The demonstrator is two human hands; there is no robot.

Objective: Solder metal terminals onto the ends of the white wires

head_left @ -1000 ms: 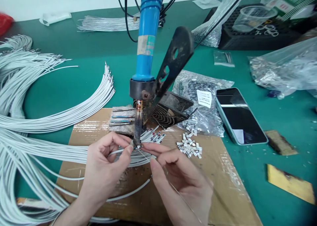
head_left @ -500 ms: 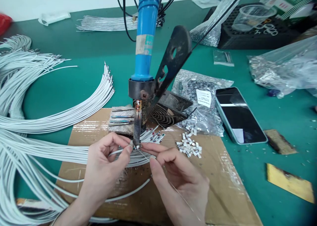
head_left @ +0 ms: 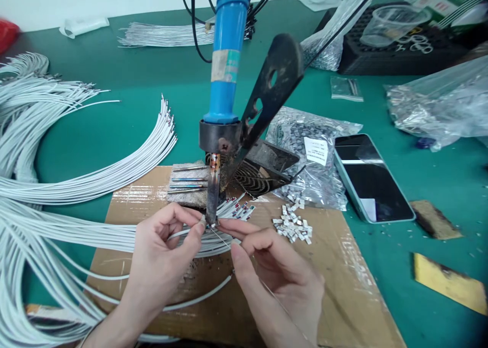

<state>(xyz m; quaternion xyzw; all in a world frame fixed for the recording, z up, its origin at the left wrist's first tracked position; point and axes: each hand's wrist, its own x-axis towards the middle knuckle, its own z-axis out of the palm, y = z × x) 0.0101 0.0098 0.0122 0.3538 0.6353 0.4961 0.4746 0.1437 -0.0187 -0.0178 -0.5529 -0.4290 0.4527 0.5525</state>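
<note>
A blue-handled soldering iron point(head_left: 225, 91) is fixed upright, its dark tip pointing down between my hands. My left hand point(head_left: 162, 256) pinches a white cable point(head_left: 178, 233) close to its end, right at the tip. Thin solder wire point(head_left: 222, 238) runs from the tip through the fingers of my right hand point(head_left: 282, 277) and down across the palm. The right index fingertip is also beside the tip, near a tiny pale piece too small to make out. Under my hands, a bundle of white cables point(head_left: 122, 236) lies on a cardboard sheet point(head_left: 343, 287).
Small white-and-silver pieces point(head_left: 292, 223) lie piled right of the iron, before a labelled plastic bag point(head_left: 316, 150) and a phone point(head_left: 373, 178). Behind the tip are a black metal stand point(head_left: 274, 157) and several metal rods point(head_left: 188, 179). More cables point(head_left: 125, 172) curve along the left.
The view has shifted slightly, so the iron and the things on the right appear a little further right. Both hands keep their grip at the tip.
</note>
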